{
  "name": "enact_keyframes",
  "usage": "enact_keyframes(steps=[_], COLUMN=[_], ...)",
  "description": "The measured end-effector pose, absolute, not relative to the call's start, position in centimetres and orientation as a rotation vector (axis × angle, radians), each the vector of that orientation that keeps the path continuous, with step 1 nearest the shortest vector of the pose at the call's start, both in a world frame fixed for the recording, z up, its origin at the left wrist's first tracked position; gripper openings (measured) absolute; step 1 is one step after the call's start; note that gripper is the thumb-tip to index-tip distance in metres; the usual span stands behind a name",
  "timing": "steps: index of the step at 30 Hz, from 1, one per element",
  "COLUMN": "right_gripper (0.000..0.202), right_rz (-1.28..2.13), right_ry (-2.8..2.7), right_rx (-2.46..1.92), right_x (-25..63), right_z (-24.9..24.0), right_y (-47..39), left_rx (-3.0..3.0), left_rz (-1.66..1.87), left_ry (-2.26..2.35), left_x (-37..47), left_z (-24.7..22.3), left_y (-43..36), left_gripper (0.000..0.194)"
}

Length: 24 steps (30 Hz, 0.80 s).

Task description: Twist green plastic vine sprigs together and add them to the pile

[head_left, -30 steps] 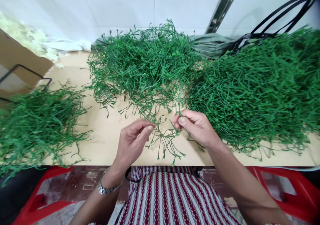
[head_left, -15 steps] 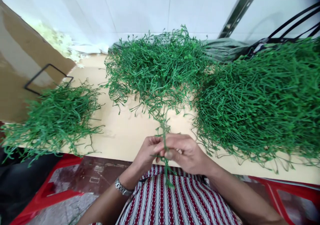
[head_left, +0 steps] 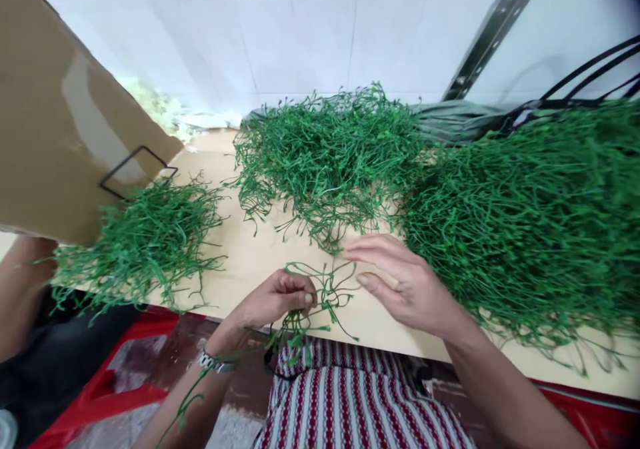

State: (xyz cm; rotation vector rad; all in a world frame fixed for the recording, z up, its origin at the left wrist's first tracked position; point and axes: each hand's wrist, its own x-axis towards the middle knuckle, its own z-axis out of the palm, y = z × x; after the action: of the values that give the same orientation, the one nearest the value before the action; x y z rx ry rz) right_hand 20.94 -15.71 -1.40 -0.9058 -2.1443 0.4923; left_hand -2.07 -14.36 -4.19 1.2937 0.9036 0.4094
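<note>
Near the table's front edge, my left hand (head_left: pixel 283 297) pinches a small bunch of thin green plastic stems (head_left: pixel 330 288), which fan out to the right of its fingers and hang below them. My right hand (head_left: pixel 400 276) is apart from the bunch, its fingers stretched out and thumb spread, holding nothing. Just beyond its fingertips lies the front of the middle heap of green stems (head_left: pixel 330 156). A larger pile of green stems (head_left: pixel 530 222) spreads to the right of my right hand.
On the left, a smaller heap of stems (head_left: pixel 150 236) lies before a cardboard box (head_left: pixel 65 116) and a bent black wire frame (head_left: pixel 135 169). Another person's arm (head_left: pixel 25 289) shows at the far left. A white wall (head_left: pixel 310 36) stands behind the table (head_left: pixel 230 236).
My right hand has let go of the stems and moved away to the right, opening. The bunch in my left hand has spread out. A person's arm has appeared at far left.
</note>
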Motion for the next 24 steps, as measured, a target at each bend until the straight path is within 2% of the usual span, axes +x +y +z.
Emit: enact_keyframes(steps=[2,6,12,16,24], right_gripper=[0.026,0.010,0.010,0.012,0.018], right_rz=[0.489,0.566,0.558,0.556,0.475], right_ry=[-2.251,-2.205,-2.079,-2.075,-2.099], right_rx=[-0.911,-0.880,-0.943,-1.014,-1.112], right_x=[20.9,20.9,21.6,21.6,20.8], right_z=[-1.6,-2.4,-3.8,-4.1,-4.1], right_y=[-15.1,-14.5,-14.1,-13.9,-14.3], left_rx=[1.337,1.507,2.113,2.361,1.852], left_rz=[0.363,0.315,0.294,0.393,0.760], left_ry=[0.863,0.857,0.892,0.851,1.024], left_x=[-1.4,-0.5,-1.1,0.1,4.0], left_z=[-3.9,-3.1,-0.3,0.9,-2.7], left_y=[-14.1,-13.3,-11.5,-11.3,-12.4], left_gripper=[0.025,0.025,0.029,0.024,0.007])
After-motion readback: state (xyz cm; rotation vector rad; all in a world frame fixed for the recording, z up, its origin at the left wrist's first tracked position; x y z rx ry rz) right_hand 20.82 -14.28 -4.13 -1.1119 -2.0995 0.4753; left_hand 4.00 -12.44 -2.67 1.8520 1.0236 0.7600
